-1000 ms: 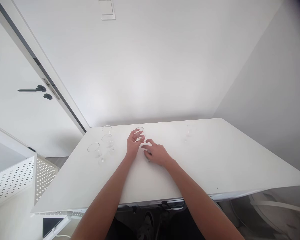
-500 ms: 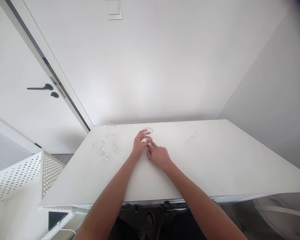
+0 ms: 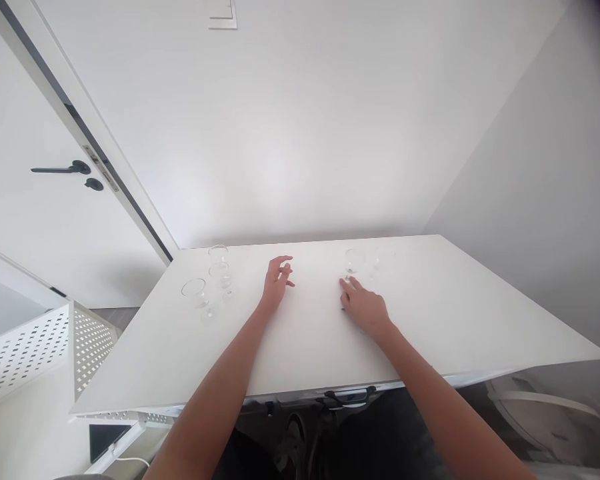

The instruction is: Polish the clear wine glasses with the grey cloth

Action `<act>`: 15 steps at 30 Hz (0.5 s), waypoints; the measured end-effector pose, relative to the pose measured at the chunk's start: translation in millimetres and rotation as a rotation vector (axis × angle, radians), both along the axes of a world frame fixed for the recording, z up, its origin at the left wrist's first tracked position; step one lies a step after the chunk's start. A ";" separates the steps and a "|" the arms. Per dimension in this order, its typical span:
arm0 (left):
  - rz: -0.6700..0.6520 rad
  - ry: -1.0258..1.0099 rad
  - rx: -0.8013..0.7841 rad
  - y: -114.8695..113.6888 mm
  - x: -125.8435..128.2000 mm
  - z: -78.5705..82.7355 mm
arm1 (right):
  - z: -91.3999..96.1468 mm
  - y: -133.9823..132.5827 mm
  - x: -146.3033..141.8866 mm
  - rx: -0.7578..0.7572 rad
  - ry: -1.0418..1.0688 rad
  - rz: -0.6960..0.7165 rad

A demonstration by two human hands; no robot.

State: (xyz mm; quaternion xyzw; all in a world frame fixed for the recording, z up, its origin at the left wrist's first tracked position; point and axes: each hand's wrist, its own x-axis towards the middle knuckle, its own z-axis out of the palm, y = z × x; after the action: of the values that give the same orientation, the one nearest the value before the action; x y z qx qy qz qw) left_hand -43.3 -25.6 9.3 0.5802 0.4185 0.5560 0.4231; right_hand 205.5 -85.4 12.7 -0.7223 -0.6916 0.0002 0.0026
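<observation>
On a white table my left hand hovers near the middle with its fingers loosely apart, holding nothing. To the right, my right hand rests on the tabletop. Its fingertips are closed round the stem of a clear stemmed glass that stands upright. Just right of it stands a second clear glass, which my hand does not touch. Three more stemmed glasses stand in a group at the table's left end, clear of both hands.
A white wall runs behind the table, and another closes in on the right. On the left is a white door with a dark handle. A perforated white shelf stands at the lower left. A chair's edge shows under the table's right corner.
The glass that my left hand held near the middle has moved right with my right hand, to beside the far-right glass. My left hand has let go and opened.
</observation>
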 end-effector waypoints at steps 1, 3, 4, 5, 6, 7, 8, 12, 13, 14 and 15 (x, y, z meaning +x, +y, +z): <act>0.000 0.005 0.003 -0.1 0.1 0.2 | -0.2 -1.4 6.9 -0.002 -0.005 -0.017; 0.003 0.013 0.001 -0.4 0.1 0.5 | -1.1 -3.5 15.8 -0.010 -0.019 -0.031; 0.006 0.014 -0.002 -0.4 0.0 0.5 | -1.8 -4.4 18.3 -0.010 -0.027 -0.033; 0.010 0.013 -0.006 -0.5 -0.2 0.5 | -2.6 -5.1 19.9 -0.008 -0.033 -0.033; 0.014 0.012 -0.010 -0.5 -0.6 0.5 | -3.6 -5.7 21.0 -0.005 -0.037 -0.038; 0.015 0.011 -0.013 -0.6 -1.0 0.4 | -4.6 -6.1 22.0 0.000 -0.040 -0.047; 0.012 0.012 -0.015 -0.6 -1.4 0.5 | -5.7 -6.3 23.2 0.004 -0.041 -0.058; -0.009 0.022 -0.017 -1.2 -2.5 1.0 | -8.0 -4.3 30.3 0.001 -0.035 -0.074; -0.011 0.025 -0.018 -1.3 -2.5 1.0 | -8.0 -3.2 32.4 -0.006 -0.032 -0.071; -0.010 0.028 -0.020 -1.4 -2.5 1.0 | -7.6 -1.9 34.4 -0.015 -0.028 -0.070; -0.009 0.030 -0.022 -1.3 -2.4 0.8 | -7.1 -0.3 36.4 -0.025 -0.023 -0.072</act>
State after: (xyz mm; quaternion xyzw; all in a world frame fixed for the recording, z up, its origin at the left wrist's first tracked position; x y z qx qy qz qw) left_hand -45.7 -26.9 10.0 0.5856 0.4283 0.5407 0.4258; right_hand 241.9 -85.7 5.6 -0.7465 -0.6653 0.0006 -0.0143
